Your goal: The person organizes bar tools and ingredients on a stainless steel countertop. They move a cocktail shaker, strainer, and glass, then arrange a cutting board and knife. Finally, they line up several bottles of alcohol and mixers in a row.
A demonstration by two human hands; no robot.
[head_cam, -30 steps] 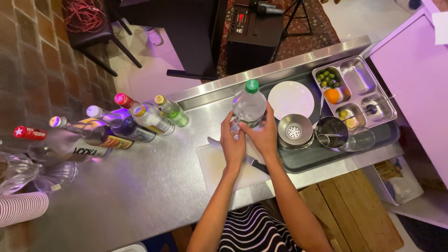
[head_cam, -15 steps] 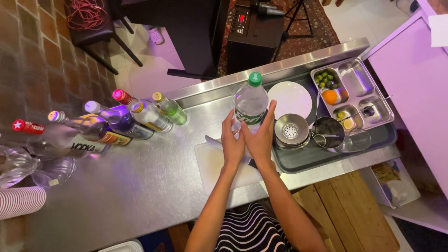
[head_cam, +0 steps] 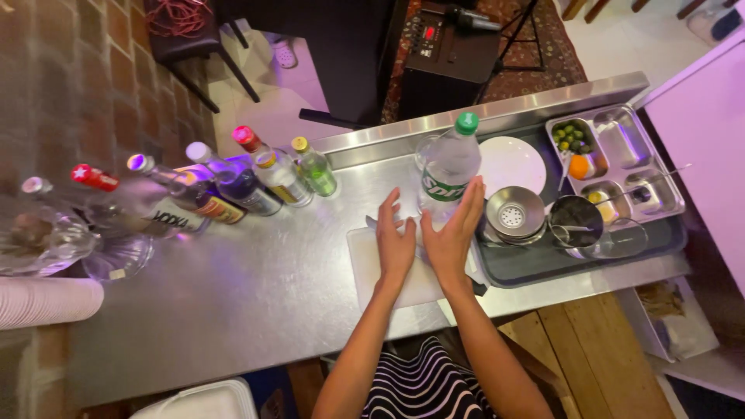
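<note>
So both hands are open and flat-ish: the right hand [head_cam: 454, 237] has its fingers up against the side of the clear soda bottle [head_cam: 448, 172] with the green cap, and the left hand [head_cam: 395, 242] is just beside it, not gripping anything. The bottle stands upright on the steel worktop [head_cam: 256, 287], between the white cutting board [head_cam: 388, 271] and the dark tray [head_cam: 543, 260] (a strainer [head_cam: 514, 212] sits right next to it).
</note>
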